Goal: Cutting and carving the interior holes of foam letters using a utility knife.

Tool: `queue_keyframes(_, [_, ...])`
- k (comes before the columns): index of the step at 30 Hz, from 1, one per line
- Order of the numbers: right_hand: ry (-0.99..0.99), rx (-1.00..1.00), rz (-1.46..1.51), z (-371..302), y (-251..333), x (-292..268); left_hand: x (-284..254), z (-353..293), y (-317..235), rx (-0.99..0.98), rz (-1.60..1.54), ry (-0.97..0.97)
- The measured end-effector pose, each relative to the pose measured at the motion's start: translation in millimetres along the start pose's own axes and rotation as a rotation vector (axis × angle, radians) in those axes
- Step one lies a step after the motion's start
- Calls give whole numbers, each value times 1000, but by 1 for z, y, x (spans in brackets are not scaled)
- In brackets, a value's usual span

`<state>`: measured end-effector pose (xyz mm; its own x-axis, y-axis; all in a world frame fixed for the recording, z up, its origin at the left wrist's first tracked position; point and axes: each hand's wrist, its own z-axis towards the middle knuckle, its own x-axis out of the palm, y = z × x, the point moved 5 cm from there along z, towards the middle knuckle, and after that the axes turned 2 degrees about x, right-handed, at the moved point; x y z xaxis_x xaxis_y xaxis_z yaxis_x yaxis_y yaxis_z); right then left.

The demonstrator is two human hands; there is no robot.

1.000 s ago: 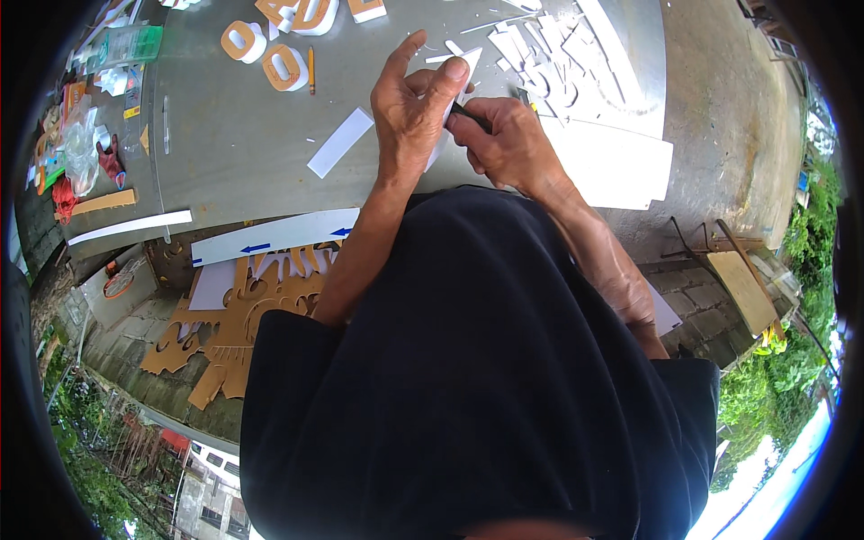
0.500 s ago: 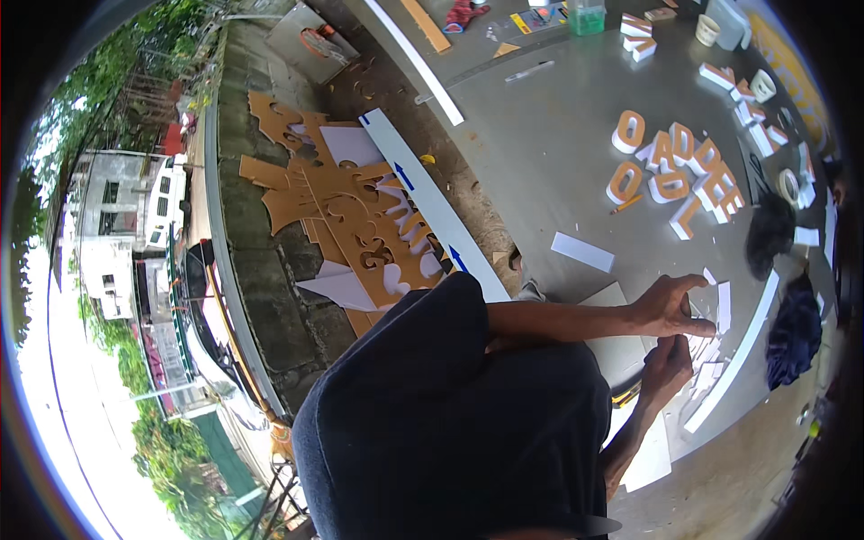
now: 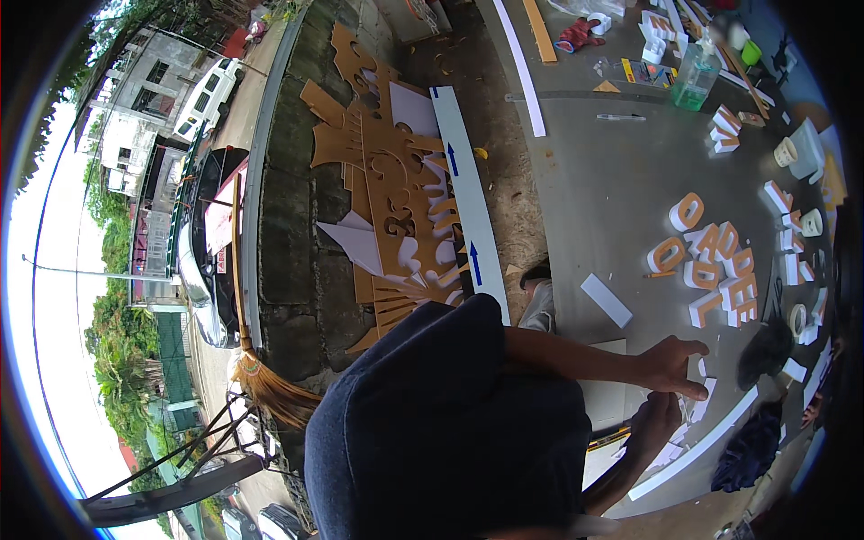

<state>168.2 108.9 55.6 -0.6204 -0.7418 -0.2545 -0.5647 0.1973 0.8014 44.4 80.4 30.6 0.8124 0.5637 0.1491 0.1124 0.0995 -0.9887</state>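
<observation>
My left hand [image 3: 673, 364] reaches over the grey table, thumb and index finger spread apart. Just beyond its fingertips lies a narrow white strip [image 3: 706, 401], with a smaller white piece by it. Right below, my right hand [image 3: 655, 421] is curled closed; anything in its fingers is hidden. White scraps [image 3: 668, 454] lie beside this hand, and a long curved white strip [image 3: 693, 445] runs past them. Farther up the table stands a group of orange-faced letters with white sides [image 3: 711, 261]. A loose white rectangle [image 3: 607, 301] lies nearer to me.
A bottle of green liquid [image 3: 697, 76], a pen [image 3: 621, 117] and a red object [image 3: 580, 34] occupy the table's upper part. Dark cloth [image 3: 749, 448] bunches at the right. Brown cut-out panels [image 3: 378, 180] and a long white board with blue arrows [image 3: 470, 198] lie off the table, near a broom [image 3: 270, 382].
The whole view has shifted and turned, so table and letters sit lower in the picture. Both hands keep about the same pose beside the white pieces.
</observation>
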Motion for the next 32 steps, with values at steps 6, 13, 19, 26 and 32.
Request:
queue_keyframes(6, [-266,-218,-302,-7,17,3,6,7,-2,45,56,1])
queue_keyframes(13, [-137,-132,-201,2,-18,-4,4,-7,8,-38,38,3])
queue_keyframes(19, [-291,-243,-206,-3,-16,-33,23,-8,15,85,108,40])
queue_keyframes(26, [-66,54,65,-13,-18,-6,10,-11,21,-256,-111,163])
queue_keyframes(32, [-175,55,143,-27,-28,-22,29,-12,12,-261,-65,269])
